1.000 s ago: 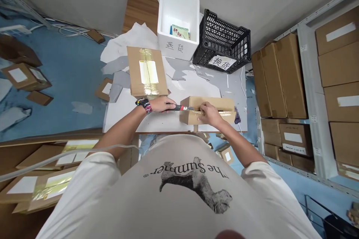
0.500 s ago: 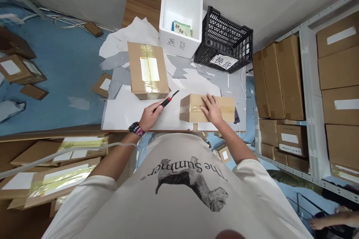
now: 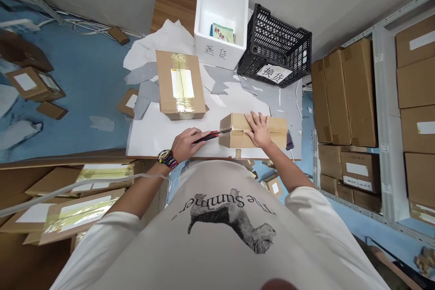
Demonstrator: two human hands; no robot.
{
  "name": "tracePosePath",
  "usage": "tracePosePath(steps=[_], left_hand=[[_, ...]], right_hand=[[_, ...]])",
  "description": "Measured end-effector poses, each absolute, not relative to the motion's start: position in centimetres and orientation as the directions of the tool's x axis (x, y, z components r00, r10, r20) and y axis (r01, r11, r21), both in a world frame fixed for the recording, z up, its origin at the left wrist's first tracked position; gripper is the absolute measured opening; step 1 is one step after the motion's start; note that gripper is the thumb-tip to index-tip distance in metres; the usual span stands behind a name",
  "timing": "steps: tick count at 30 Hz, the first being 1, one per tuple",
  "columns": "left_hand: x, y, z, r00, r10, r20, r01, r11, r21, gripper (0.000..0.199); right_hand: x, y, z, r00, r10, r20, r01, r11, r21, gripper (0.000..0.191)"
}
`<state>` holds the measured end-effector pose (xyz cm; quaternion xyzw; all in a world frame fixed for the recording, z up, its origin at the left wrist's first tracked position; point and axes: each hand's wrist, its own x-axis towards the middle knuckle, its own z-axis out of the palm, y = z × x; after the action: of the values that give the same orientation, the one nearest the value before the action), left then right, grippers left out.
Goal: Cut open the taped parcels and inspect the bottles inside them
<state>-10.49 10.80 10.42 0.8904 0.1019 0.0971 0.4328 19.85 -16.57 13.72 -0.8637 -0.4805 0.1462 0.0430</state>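
My left hand (image 3: 187,143) grips a red and black utility knife (image 3: 208,137), its blade pointing right and touching the taped left end of a small cardboard box (image 3: 280,132). Spread fingers of my right hand (image 3: 258,129) lie flat on top of that box. Clear tape shows along the box's top seam. Behind and to the left, a larger cardboard box (image 3: 164,82) with yellowish tape and a white label rests on the table (image 3: 144,133).
At the table's back stand a white foam bin (image 3: 217,56) with packets inside and a black crate (image 3: 282,47). Boxes fill a shelf (image 3: 387,145) on the right. More taped boxes (image 3: 84,210) lie at lower left. A person's arm shows at lower right.
My left hand has moved the knife right and slightly down, and its blade has swung from pointing up-right to level, reaching the small box. My right hand remains on the box.
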Motion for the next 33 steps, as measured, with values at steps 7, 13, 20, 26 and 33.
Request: tracePosePath(steps=[7, 13, 20, 26, 33], left_hand=[[-7.2, 11.0, 10.4, 0.992, 0.122, 0.023, 0.08, -0.772, 0.631, 0.052], [-6.8, 11.6, 11.0, 0.993, 0.114, -0.015, 0.105, -0.846, 0.523, 0.051], [-5.5, 10.5, 11.8, 0.99, 0.133, -0.042, 0.138, -0.881, 0.452, 0.053], [-5.3, 10.2, 12.3, 0.977, 0.204, -0.068, 0.213, -0.866, 0.453, 0.053], [-4.0, 10.7, 12.1, 0.979, 0.174, -0.104, 0.202, -0.878, 0.433, 0.053]], right_hand=[[19.0, -16.7, 13.9, 0.521, 0.832, -0.189, 0.787, -0.555, -0.271, 0.067], [18.7, -16.6, 13.1, 0.537, 0.824, -0.18, 0.769, -0.566, -0.299, 0.065], [19.7, -16.0, 12.7, 0.528, 0.841, -0.118, 0.773, -0.534, -0.343, 0.063], [20.4, -15.4, 12.6, 0.494, 0.867, -0.067, 0.804, -0.484, -0.345, 0.062], [20.9, -15.0, 12.5, 0.457, 0.889, -0.022, 0.821, -0.432, -0.374, 0.056]])
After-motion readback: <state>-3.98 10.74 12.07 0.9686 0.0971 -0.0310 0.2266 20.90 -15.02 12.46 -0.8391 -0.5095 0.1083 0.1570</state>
